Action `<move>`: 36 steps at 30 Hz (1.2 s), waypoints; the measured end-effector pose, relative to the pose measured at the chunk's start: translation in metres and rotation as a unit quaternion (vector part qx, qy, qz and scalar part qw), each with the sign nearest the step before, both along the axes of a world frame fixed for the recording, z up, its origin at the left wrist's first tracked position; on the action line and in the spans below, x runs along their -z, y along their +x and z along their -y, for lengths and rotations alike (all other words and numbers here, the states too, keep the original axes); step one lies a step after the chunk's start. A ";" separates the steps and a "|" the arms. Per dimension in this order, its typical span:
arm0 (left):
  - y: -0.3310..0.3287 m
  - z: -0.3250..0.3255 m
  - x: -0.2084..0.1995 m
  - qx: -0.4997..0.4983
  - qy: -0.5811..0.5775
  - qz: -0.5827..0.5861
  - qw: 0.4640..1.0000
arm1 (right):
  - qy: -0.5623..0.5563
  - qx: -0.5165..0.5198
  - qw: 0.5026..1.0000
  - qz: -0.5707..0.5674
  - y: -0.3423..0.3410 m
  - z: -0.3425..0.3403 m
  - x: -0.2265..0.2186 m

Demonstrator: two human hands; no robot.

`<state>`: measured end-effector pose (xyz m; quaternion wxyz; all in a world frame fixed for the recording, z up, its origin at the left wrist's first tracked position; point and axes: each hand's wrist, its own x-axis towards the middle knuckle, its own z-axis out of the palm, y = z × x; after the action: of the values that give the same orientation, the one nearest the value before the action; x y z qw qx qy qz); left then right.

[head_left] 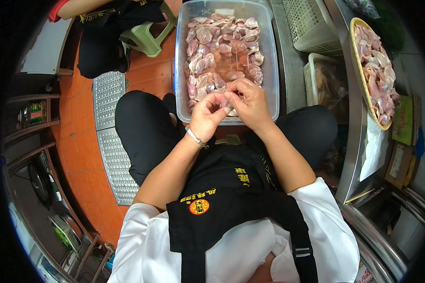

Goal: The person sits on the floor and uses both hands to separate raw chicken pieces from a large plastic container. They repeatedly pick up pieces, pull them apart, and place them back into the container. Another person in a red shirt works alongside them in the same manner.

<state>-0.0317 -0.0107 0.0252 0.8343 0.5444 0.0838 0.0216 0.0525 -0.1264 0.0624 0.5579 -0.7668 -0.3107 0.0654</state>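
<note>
A large clear plastic tub stands in front of me between my knees. Many raw pink gizzards lie in it in shallow pinkish liquid. Over its near end, my left hand is closed, with a metal bracelet on the wrist. My right hand meets it, thumb and fingers pinched together. Both grip one small gizzard, mostly covered by the fingers. Whether a tool is in my right hand does not show.
To the right, a round woven tray piled with raw gizzards sits on a steel counter. White plastic baskets stand beside the tub. At upper left, another person in black sits by a green stool. Metal drain covers cross the orange tiled floor.
</note>
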 end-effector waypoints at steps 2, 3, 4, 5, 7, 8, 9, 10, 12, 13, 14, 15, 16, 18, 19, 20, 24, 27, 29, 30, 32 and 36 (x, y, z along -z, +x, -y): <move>0.002 0.001 -0.001 0.010 -0.004 -0.011 1.000 | 0.028 0.030 0.995 -0.091 0.000 0.001 0.013; 0.004 0.003 -0.004 0.014 -0.015 -0.031 0.999 | 0.063 0.036 0.982 -0.174 0.000 0.001 0.022; 0.007 0.004 -0.006 0.018 -0.025 -0.050 0.998 | 0.097 0.042 0.961 -0.254 0.002 0.002 0.030; 0.008 0.005 -0.006 0.011 -0.051 -0.052 0.997 | 0.146 0.056 0.931 -0.329 0.005 0.005 0.036; 0.009 0.006 -0.005 -0.008 -0.103 -0.057 0.993 | 0.238 0.078 0.847 -0.470 0.013 0.012 0.036; 0.009 0.004 -0.005 -0.007 -0.142 -0.065 0.988 | 0.185 0.076 0.854 -0.481 0.017 0.017 0.034; 0.009 0.000 -0.007 -0.006 -0.180 -0.073 0.981 | 0.150 0.036 0.861 -0.485 0.016 0.016 0.027; 0.009 -0.004 -0.007 -0.005 -0.217 -0.081 0.973 | 0.114 -0.004 0.865 -0.489 0.012 0.016 0.017; 0.010 -0.011 -0.003 0.004 -0.176 -0.085 0.981 | 0.067 -0.051 0.875 -0.477 0.003 0.015 0.019; 0.011 -0.014 -0.003 0.008 -0.155 -0.087 0.984 | 0.078 -0.053 0.901 -0.423 0.002 0.015 0.024; 0.011 -0.012 -0.005 -0.001 -0.076 -0.069 0.995 | 0.088 -0.054 0.924 -0.368 0.002 0.015 0.027; 0.011 -0.011 -0.004 -0.023 -0.041 -0.043 0.998 | 0.099 -0.057 0.942 -0.314 0.000 0.013 0.026; 0.011 -0.010 -0.002 -0.045 -0.005 -0.016 0.999 | 0.094 -0.075 0.941 -0.317 0.001 0.012 0.020; 0.012 -0.008 -0.005 -0.087 0.092 0.012 0.992 | 0.095 -0.053 0.969 -0.221 0.001 0.008 0.020; 0.013 -0.008 -0.006 -0.095 0.097 0.019 0.991 | 0.095 -0.040 0.980 -0.171 0.001 0.005 0.018; 0.014 -0.007 -0.006 -0.104 0.102 0.026 0.989 | 0.074 -0.031 0.986 -0.146 -0.001 0.005 0.013; 0.014 -0.002 -0.006 -0.134 0.047 0.038 0.989 | 0.058 -0.023 0.998 0.015 -0.008 0.002 -0.003; 0.016 0.003 -0.009 -0.168 -0.008 0.066 0.984 | 0.083 -0.027 0.987 0.132 -0.006 0.001 0.001; 0.020 0.003 -0.003 -0.195 0.051 0.124 0.972 | 0.088 -0.004 0.975 0.206 -0.006 0.001 0.005; 0.022 0.003 -0.003 -0.208 0.081 0.152 0.963 | 0.081 0.001 0.977 0.198 -0.007 0.001 0.004; 0.021 -0.002 -0.008 -0.179 0.047 0.105 0.977 | 0.067 0.011 0.981 0.184 -0.010 0.001 0.000; 0.016 -0.009 -0.021 -0.117 -0.157 0.002 0.981 | 0.035 -0.006 0.972 0.232 -0.008 -0.002 0.005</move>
<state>-0.0159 -0.0020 0.0463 0.9014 0.3931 0.1471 0.1066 0.0443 -0.1245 0.0570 0.4963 -0.7395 -0.4383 -0.1217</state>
